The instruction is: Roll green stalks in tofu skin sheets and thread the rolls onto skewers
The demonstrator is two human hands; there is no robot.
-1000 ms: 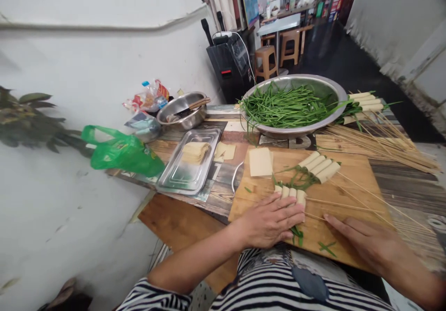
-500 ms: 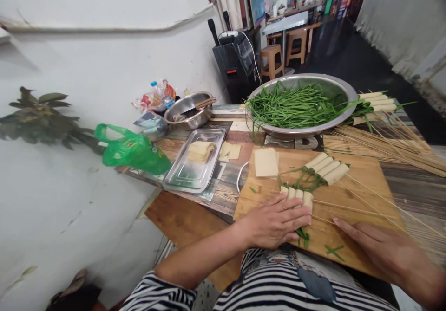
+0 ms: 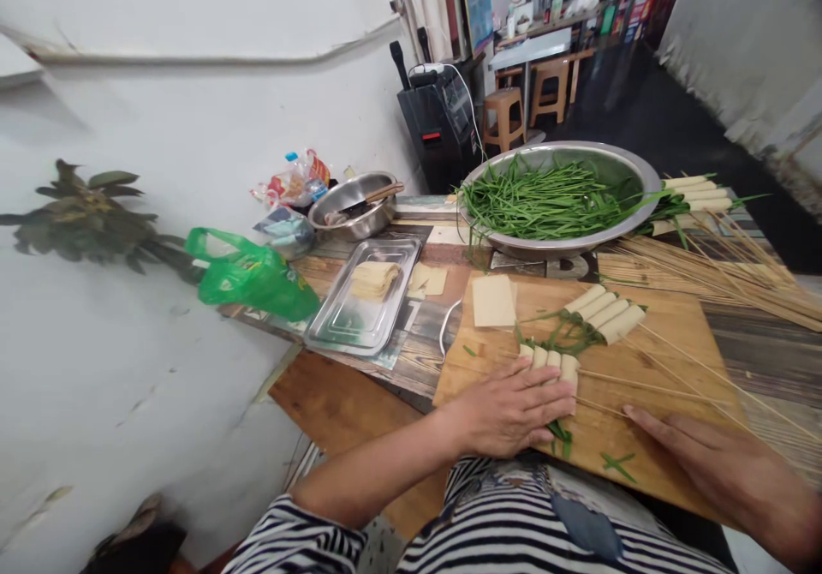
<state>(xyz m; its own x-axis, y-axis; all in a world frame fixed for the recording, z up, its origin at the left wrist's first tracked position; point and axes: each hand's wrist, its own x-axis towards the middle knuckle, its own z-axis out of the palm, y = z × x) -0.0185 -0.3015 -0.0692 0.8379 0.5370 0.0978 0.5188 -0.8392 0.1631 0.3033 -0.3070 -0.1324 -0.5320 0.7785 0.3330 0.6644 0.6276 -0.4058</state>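
On the wooden cutting board (image 3: 668, 334), my left hand (image 3: 510, 407) lies flat, fingers stretched over a row of pale tofu-skin rolls (image 3: 568, 370) with green chives poking out. My right hand (image 3: 706, 454) pinches the end of a thin bamboo skewer (image 3: 604, 407), whose other end reaches the rolls beneath my left fingers; its tip is hidden. Another skewer runs into the same row higher up. Behind it lies a second row of skewered rolls (image 3: 604, 313). Square tofu-skin sheets (image 3: 494, 301) are stacked at the board's back left corner.
Behind the board stands a large metal basin (image 3: 552, 244) of chives. Finished skewers and loose bamboo sticks (image 3: 699, 274) lie at right. To the left are a metal tray (image 3: 337, 330) with folded sheets, a steel bowl (image 3: 356, 227) and a green plastic bag (image 3: 257, 278).
My right hand has shifted slightly to the right along the skewer's line. My left hand stays on the rolls. The whole view has moved a little.
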